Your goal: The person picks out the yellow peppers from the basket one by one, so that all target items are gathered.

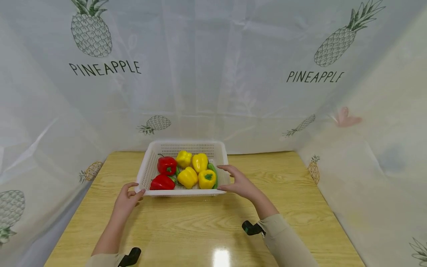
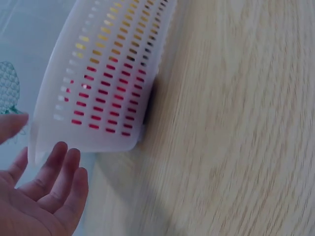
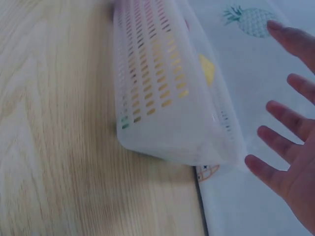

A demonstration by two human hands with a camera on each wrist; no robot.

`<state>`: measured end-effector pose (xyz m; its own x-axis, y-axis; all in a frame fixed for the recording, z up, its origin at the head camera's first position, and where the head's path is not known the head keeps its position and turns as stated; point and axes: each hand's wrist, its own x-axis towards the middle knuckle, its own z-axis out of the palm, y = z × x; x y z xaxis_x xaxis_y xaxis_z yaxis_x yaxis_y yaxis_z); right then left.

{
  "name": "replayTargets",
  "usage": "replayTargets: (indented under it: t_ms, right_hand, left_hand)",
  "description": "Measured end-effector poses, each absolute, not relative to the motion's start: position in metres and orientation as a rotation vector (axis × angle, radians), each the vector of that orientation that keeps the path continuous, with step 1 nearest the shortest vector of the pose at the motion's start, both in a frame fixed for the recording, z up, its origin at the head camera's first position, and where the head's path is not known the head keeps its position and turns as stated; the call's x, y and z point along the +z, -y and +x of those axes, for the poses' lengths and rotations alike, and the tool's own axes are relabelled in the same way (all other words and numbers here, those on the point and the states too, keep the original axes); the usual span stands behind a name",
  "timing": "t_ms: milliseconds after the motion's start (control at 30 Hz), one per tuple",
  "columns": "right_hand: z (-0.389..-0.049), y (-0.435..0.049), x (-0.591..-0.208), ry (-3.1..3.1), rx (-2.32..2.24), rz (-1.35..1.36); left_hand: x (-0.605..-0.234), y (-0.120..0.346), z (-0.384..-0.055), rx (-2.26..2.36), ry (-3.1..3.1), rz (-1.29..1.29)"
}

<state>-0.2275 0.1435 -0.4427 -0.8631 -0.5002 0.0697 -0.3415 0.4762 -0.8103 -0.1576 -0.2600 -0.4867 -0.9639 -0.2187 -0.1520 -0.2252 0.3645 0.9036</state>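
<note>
A white plastic basket (image 1: pixel 181 192) with slotted walls stands toward the back of the table. Inside lie several yellow bell peppers (image 1: pixel 188 177), two red bell peppers (image 1: pixel 162 182) and a long green vegetable (image 1: pixel 212 168) along the right side. My left hand (image 1: pixel 126 199) is at the basket's front left corner, fingertips right at the rim; the left wrist view has its fingers loosely bent and its thumb apart. At the front right corner is my right hand (image 1: pixel 242 184), fingers spread and thumb apart, with nothing between them in the right wrist view.
The wooden table (image 1: pixel 186 222) extends in front of the basket and to both sides. A pale sheet (image 1: pixel 213 74) printed with pineapples hangs behind the table and along its sides. Black wrist devices (image 1: pixel 252 228) sit by both beige sleeves (image 1: pixel 288 241).
</note>
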Motion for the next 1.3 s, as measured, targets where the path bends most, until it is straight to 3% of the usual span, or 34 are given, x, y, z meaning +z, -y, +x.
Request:
replayTargets:
  t_ms: [367, 1300]
  right_hand:
    - [-0.244, -0.124, -0.440, -2.427, -1.293, -0.735]
    - [-0.290, -0.090, -0.439, -2.377, -0.949, -0.610]
  left_hand:
    - [-0.486, 0.252, -0.163, 1.962, -2.362, -0.521]
    - [-0.491, 0.255, -0.162, 1.996, -2.302, -0.594]
